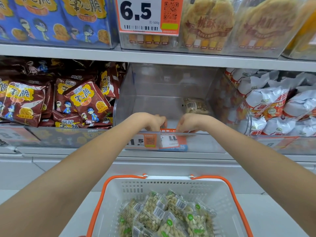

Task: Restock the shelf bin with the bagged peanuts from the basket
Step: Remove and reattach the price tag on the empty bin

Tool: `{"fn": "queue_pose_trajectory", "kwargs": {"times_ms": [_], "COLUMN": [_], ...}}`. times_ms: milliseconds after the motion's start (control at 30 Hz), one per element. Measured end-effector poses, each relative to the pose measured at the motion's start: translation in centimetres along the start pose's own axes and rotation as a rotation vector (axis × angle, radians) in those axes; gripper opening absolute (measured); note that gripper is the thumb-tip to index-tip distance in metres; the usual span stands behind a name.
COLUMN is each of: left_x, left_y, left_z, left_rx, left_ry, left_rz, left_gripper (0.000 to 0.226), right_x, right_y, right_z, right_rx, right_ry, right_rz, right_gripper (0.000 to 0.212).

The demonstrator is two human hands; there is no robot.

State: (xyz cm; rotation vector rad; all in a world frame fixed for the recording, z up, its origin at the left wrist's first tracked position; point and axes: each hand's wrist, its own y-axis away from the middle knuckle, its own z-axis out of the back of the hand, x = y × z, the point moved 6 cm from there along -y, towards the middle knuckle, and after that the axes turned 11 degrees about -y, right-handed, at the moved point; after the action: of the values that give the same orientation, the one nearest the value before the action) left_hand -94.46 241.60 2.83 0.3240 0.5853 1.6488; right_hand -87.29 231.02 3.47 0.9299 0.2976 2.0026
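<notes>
One peanut bag (pixel 195 105) at back-right of clear bin (pixel 171 93); rest in basket (pixel 220 190) below bin. Left hand (pixel 154 121) & right hand (pixel 187 123) at bin's front lip, fingers curled on price tag (pixel 171 139), holding no bag. Mostly undone.

Both bare arms reach forward over the basket (pixel 171 185). The left hand (pixel 152 121) and right hand (pixel 189 123) sit close together, fingers curled downward at the bin (pixel 171 134) front edge. Whether they grip anything is unclear.

basket (pixel 109 202) before shelf | peanut bags (pixel 164 214) in basket | one bag (pixel 195 105) in bin (pixel 153 93), right rear
</notes>
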Motion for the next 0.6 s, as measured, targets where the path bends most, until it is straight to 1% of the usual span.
{"fn": "queue_pose_trajectory", "kwargs": {"times_ms": [67, 133, 167, 233, 300, 367, 467, 533, 600], "left_x": [-0.1, -0.2, -0.3, -0.8, -1.2, -1.2, -0.4, 0.2, 0.7], "left_y": [-0.2, -0.4, -0.4, -0.3, 0.0, 0.4, 1.2, 2.3, 3.7], "left_z": [0.1, 0.3, 0.4, 0.3, 0.0, 0.3, 1.3, 2.1, 3.1], "left_rx": [0.002, 0.002, 0.005, 0.038, 0.069, -0.002, -0.174, -0.260, -0.345], "left_ry": [-0.043, -0.061, -0.071, -0.088, -0.057, 0.003, 0.119, 0.240, 0.342], "left_rz": [0.020, 0.038, 0.038, 0.014, -0.026, -0.070, -0.111, -0.116, -0.095], "left_gripper": [0.065, 0.065, 0.062, 0.061, 0.063, 0.053, 0.035, 0.028, 0.028], "right_x": [0.5, 1.1, 1.3, 1.5, 1.6, 1.6, 1.0, 1.1, 1.7], "right_y": [0.0, 0.1, 0.0, -0.1, 0.1, 0.3, 0.9, 1.2, 1.6], "right_z": [0.1, 0.2, 0.0, -0.4, -0.7, -0.5, 0.0, 0.4, 1.1], "right_rx": [-0.032, -0.032, -0.015, 0.023, 0.068, 0.095, 0.125, 0.095, 0.039], "right_ry": [-0.045, -0.025, 0.010, 0.094, 0.102, 0.014, -0.195, -0.327, -0.469], "right_rz": [0.074, 0.127, 0.136, 0.142, 0.151, 0.184, 0.211, 0.250, 0.322], "right_gripper": [0.027, 0.035, 0.036, 0.030, 0.020, 0.013, 0.017, 0.017, 0.015]}}
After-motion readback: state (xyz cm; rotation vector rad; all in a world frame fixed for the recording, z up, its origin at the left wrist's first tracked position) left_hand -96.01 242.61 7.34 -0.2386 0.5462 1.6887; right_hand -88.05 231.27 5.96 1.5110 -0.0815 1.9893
